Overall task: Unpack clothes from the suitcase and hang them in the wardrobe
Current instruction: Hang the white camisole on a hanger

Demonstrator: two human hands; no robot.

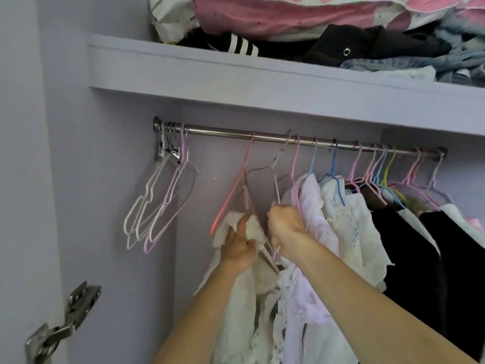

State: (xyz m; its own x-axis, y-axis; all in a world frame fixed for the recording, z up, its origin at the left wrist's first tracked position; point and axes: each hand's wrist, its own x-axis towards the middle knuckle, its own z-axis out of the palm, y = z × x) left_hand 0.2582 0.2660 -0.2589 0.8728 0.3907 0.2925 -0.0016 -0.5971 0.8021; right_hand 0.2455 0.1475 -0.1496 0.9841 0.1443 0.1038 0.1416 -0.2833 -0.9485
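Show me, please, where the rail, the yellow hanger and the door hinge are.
rail (217,133): head view, on the bare stretch left of the hung clothes.
yellow hanger (388,169): head view, on its neck below the hook.
door hinge (63,331): head view, on its metal arm.

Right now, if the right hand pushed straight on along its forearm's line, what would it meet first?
Likely the coral hanger hanging up-left of the right hand, then the back wall; depth is unclear.

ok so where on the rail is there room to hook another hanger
Bare rail runs between the empty hangers bunched at its left end and the coral hanger. From there rightward, hung clothes crowd it to the end.
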